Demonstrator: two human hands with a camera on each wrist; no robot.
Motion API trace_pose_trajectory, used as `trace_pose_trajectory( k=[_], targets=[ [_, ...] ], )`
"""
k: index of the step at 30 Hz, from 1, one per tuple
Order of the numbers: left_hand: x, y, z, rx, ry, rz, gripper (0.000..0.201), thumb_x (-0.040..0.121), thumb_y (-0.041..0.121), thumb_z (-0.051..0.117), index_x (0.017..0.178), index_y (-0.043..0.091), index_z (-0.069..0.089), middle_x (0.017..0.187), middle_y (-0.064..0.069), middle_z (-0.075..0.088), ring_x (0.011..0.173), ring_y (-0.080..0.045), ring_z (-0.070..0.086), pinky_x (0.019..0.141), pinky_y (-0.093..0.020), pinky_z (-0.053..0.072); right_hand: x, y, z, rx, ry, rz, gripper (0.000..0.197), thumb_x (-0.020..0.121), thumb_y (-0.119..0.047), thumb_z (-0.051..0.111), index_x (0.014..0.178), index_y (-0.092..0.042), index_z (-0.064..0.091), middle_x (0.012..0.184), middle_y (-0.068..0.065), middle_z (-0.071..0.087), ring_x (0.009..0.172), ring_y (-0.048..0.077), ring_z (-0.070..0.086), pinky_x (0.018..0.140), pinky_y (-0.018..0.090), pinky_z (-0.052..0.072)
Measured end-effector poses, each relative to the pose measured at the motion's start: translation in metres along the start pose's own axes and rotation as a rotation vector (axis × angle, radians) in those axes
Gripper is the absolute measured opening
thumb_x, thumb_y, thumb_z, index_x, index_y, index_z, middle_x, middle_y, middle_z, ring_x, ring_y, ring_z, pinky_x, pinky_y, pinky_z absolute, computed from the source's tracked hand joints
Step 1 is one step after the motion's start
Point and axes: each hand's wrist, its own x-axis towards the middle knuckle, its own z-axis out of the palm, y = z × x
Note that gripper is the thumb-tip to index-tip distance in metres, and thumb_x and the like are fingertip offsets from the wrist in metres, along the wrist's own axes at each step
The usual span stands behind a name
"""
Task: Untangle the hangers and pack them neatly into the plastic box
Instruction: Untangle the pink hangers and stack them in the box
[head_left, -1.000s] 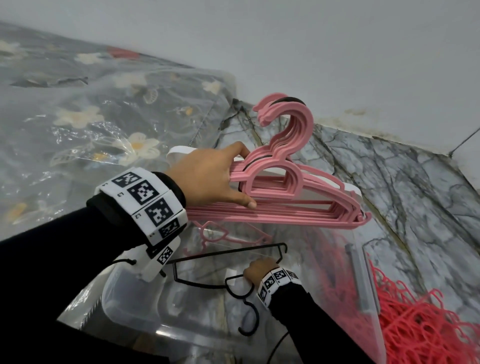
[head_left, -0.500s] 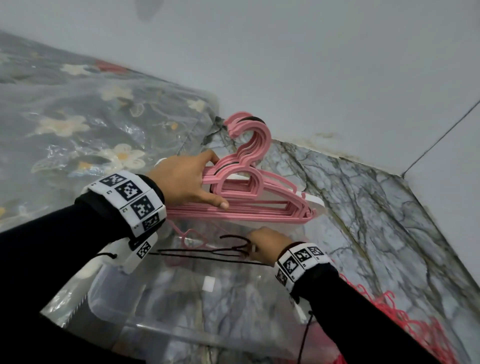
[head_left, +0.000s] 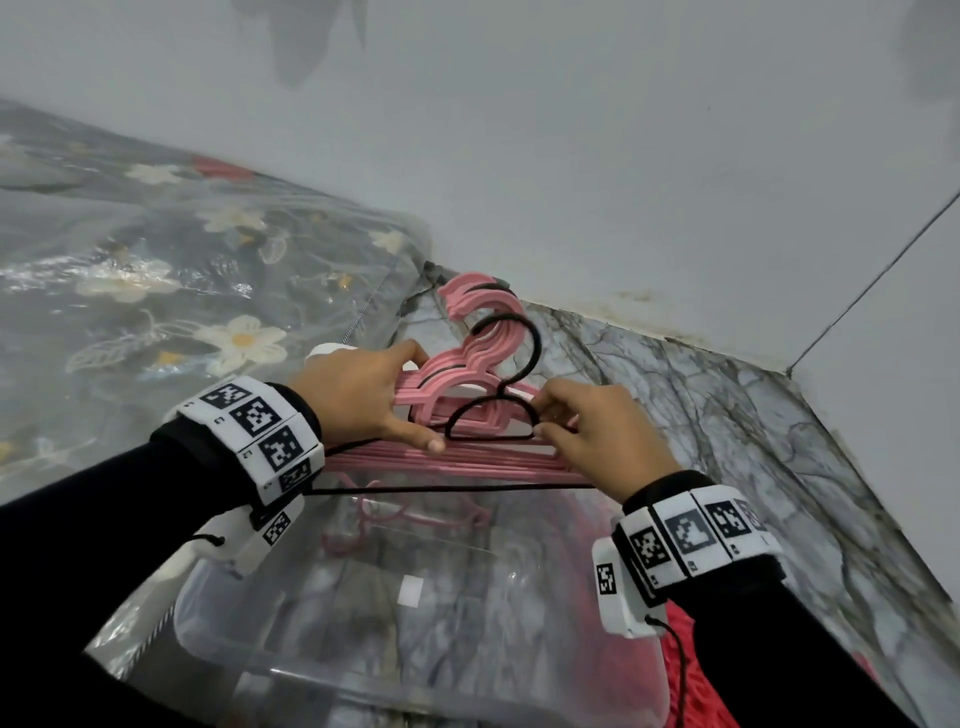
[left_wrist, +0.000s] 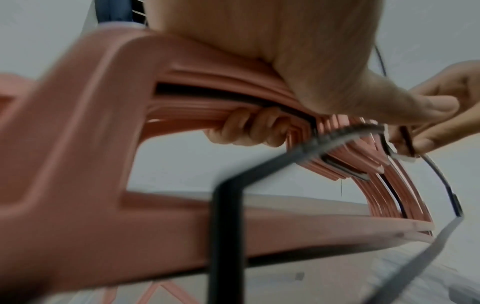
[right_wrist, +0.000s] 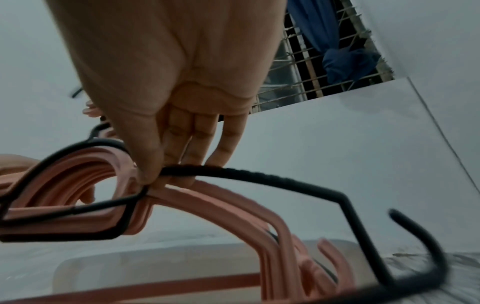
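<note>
1. A grey marbled floor (head_left: 701, 395) is seen beneath everything, bordered by a pale wall (head_left: 571, 156).
2. A bundle wrapped in clear flowered plastic (head_left: 156, 291) is seen at the left, beside the box.
3. A clear plastic box (head_left: 363, 623) is set on the floor under both hands; 1 pink hanger (head_left: 395, 519) is seen through its wall, lying inside.
4. A red mesh (head_left: 691, 675) is visible at the box's right side, near the right forearm.
5. A stack of pink hangers (head_left: 467, 452) is held above the box with the hooks aligned and pointing away from the person.
6. A thin black hanger (head_left: 493, 415) is laid against the near face of the stack, its hook curving over the pink hooks and its bottom bar hanging below the pink bars.
7. The stack is gripped by the left hand (head_left: 358, 400), fingers curled through the frames and thumb (head_left: 428, 441) pressed on the front.
8. The black hanger's shoulder wire is pinched by the right hand (head_left: 597, 431) between thumb and fingertips (right_wrist: 187, 164), against the pink stack.
</note>
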Motion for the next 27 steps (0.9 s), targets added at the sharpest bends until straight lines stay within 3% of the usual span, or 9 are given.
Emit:
trace_pose_trajectory(
  k=[3,5,10,14,17,21,27],
  targets=[
    [0.004,0.001,0.006,0.024,0.006,0.026,0.102,0.038,0.095,0.047,0.116,0.028,0.04,0.09,0.004,0.068,0.088,-0.018,0.064,0.082,-0.039,0.049,-0.001,0.002,-0.001,-0.001,0.051,0.022,0.011,0.082,-0.015,0.069,0.092,-0.019,0.065,0.081,-0.007,0.068,0.078,0.01,0.063,0.073,0.035,0.054],
    [0.005,0.002,0.01,0.02,0.036,0.039,0.081,0.054,0.076,0.062,0.115,0.028,0.042,0.085,0.008,0.067,0.084,-0.017,0.063,0.08,-0.036,0.049,-0.002,0.0,0.003,-0.015,0.074,0.009,0.01,0.084,-0.016,0.067,0.094,-0.018,0.065,0.084,-0.006,0.069,0.081,0.012,0.064,0.074,0.036,0.054],
    [0.007,-0.001,0.011,-0.054,0.056,0.01,0.052,0.072,0.031,0.066,0.118,0.029,0.044,0.083,0.012,0.063,0.075,-0.015,0.053,0.072,-0.029,0.039,-0.001,-0.009,0.015,-0.18,0.159,-0.057,0.01,0.088,-0.022,0.063,0.095,-0.015,0.059,0.092,-0.001,0.06,0.091,0.016,0.055,0.072,0.031,0.048],
    [0.007,-0.003,0.004,-0.113,0.026,0.003,0.046,0.076,0.02,0.061,0.118,0.027,0.042,0.085,0.001,0.066,0.076,-0.023,0.057,0.072,-0.033,0.044,0.003,-0.006,0.008,-0.251,0.208,-0.072,0.019,0.084,-0.031,0.066,0.078,-0.017,0.055,0.081,-0.005,0.05,0.078,0.012,0.046,0.062,0.024,0.036],
    [0.005,-0.007,-0.002,-0.118,0.037,-0.004,0.045,0.076,0.017,0.059,0.117,0.029,0.044,0.087,0.0,0.067,0.078,-0.024,0.06,0.073,-0.036,0.048,0.005,0.004,0.007,-0.204,-0.081,-0.012,0.021,0.081,-0.037,0.068,0.069,-0.025,0.055,0.071,-0.011,0.055,0.069,0.009,0.052,0.061,0.026,0.044],
    [0.004,-0.012,-0.009,-0.106,0.056,-0.011,0.05,0.073,0.013,0.062,0.117,0.029,0.045,0.088,0.0,0.067,0.078,-0.023,0.06,0.071,-0.035,0.049,0.001,0.013,0.046,-0.288,-0.494,0.012,0.011,0.083,-0.026,0.062,0.085,-0.019,0.069,0.09,-0.002,0.07,0.087,0.018,0.063,0.07,0.026,0.049],
    [0.006,-0.01,-0.006,-0.125,0.051,-0.012,0.048,0.072,0.011,0.059,0.114,0.03,0.045,0.083,0.0,0.066,0.072,-0.021,0.058,0.064,-0.033,0.047,0.005,0.015,0.14,-0.311,-0.718,0.024,0.027,0.086,-0.018,0.057,0.112,-0.019,0.064,0.116,0.013,0.062,0.105,0.033,0.061,0.085,0.033,0.047]
  ],
)
